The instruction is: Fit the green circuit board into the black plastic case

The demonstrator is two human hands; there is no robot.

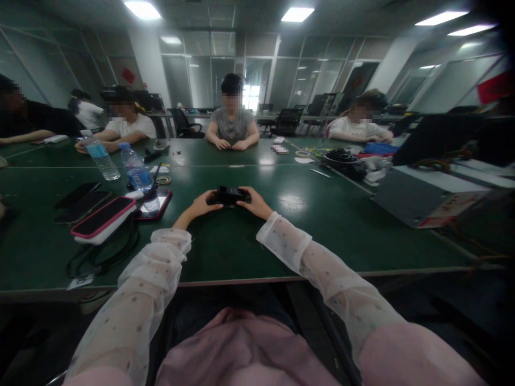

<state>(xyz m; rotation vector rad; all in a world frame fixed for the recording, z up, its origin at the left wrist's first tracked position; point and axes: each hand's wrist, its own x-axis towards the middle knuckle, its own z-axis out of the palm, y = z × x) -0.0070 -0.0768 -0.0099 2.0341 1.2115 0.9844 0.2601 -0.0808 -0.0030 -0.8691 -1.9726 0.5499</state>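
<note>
A small black box-shaped object point(229, 196) is held at the middle of the dark green table point(225, 244); its exact kind cannot be made out. My left hand point(202, 205) grips its left end, the thumb along the near side. On the opposite end, my right hand point(256, 203) closes round it in the same way. Both forearms, in sheer dotted sleeves, reach over the table's front edge. Left of my left hand lies a tablet-like device point(155, 205) with a red edge and a lit or reflecting screen.
To the left are a pink-rimmed phone point(105, 217), dark phones point(82, 203), cables point(108, 256) and two water bottles point(137, 169). A grey metal case point(426, 195) stands right, near a pen point(321, 173) and a black bundle point(341, 161). A person point(232, 120) sits opposite; others sit around the table.
</note>
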